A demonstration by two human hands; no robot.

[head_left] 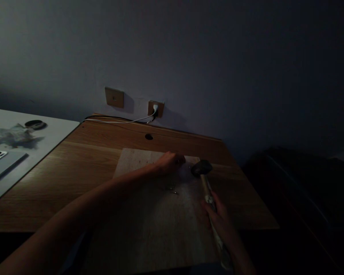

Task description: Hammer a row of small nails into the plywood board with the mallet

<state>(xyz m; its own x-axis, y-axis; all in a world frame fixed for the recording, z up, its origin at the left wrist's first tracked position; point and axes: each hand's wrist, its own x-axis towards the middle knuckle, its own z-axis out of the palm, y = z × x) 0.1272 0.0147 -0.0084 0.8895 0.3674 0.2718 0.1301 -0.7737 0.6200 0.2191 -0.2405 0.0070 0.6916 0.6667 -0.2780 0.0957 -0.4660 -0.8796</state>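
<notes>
My right hand [218, 214] is wrapped round the wooden handle of a hammer [202, 168]. Its dark head hangs over the right side of a pale wooden board [157, 217], just right of my left hand. My left hand [170, 162] rests near the board's far edge, fingers pinched together; whatever they hold is too small and dark to make out. A few thin shiny metal pieces that look like nails [173, 191] lie on the board below that hand. Small dark marks dot the board near its far left corner.
The board lies on a wooden desk [74, 160] with a cable hole [149, 136]. Cables run to a wall socket [156, 108]. On a white table [57, 128] at left are a tape roll [34, 124], crumpled plastic [15, 135] and a grey box-like object [5, 164].
</notes>
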